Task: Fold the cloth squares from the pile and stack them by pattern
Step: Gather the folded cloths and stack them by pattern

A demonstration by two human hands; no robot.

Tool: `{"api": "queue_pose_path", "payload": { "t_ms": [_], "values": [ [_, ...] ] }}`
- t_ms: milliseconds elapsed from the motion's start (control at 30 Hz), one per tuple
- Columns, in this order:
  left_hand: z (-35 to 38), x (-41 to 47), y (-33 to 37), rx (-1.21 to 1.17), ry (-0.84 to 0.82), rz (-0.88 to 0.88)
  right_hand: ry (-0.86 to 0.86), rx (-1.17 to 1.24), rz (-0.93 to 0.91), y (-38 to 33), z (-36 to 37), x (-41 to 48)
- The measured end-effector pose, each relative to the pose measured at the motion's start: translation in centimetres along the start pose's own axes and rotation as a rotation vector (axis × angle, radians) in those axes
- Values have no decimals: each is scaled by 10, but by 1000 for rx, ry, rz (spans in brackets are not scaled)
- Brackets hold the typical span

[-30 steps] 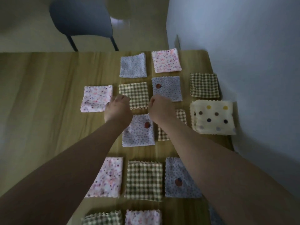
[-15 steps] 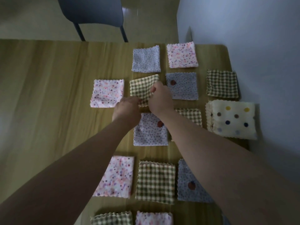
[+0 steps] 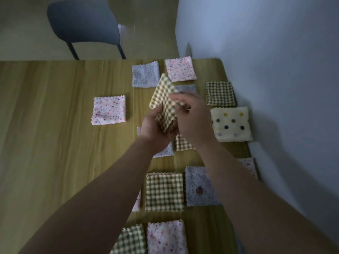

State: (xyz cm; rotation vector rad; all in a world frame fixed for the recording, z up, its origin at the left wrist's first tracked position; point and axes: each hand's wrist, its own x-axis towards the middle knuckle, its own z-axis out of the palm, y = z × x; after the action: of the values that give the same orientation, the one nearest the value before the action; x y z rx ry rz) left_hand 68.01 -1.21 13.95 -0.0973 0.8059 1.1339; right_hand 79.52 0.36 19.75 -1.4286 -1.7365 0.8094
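Folding looked underway: left hand (image 3: 153,128) and right hand (image 3: 193,121) had fingers (image 3: 155,114) clamped on the check cloth (image 3: 162,94), which stood up beyond them, off the tabletop (image 3: 55,143); next, its corners needed matching.

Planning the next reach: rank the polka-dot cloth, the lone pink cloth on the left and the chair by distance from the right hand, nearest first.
1. Polka-dot cloth, just right of the right hand.
2. Pink cloth, alone on the left.
3. Chair, beyond the table's far edge.
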Motion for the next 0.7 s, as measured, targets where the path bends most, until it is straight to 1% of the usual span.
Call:
{"api": "queue_pose_path", "payload": {
  "t_ms": [67, 100, 167, 200, 233, 267, 333, 400, 433, 500, 567, 700],
  "values": [
    [8, -2, -4, 31, 32, 31, 28, 14, 109, 8, -18, -8],
    [10, 1, -5, 86, 84, 63, 48, 9, 166, 15, -25, -14],
    [13, 6, -6, 298, 195, 143, 78, -39, 249, 29, -32, -24],
    [13, 6, -8, 475, 248, 189, 81, -76, 281, 37, -35, -30],
    [13, 7, -12, 702, 290, 242, 81, -109, 310, 45, -38, -36],
    [13, 9, -15, 932, 296, 301, 77, -132, 337, 55, -39, -41],
    [12, 12, -23, 1282, 218, 441, 49, -180, 374, 73, -37, -51],
    [8, 18, -28, 1542, 143, 553, 2, -245, 370, 88, -32, -59],
    [7, 22, -31, 1658, 135, 578, -20, -264, 368, 95, -30, -62],
    [4, 28, -40, 1832, 168, 581, -65, -277, 373, 108, -26, -67],
    [1, 32, -49, 1900, 211, 522, -93, -314, 350, 120, -21, -71],
    [-4, 43, -62, 2036, 201, 401, -163, -404, 316, 147, -11, -78]
  ]
}}
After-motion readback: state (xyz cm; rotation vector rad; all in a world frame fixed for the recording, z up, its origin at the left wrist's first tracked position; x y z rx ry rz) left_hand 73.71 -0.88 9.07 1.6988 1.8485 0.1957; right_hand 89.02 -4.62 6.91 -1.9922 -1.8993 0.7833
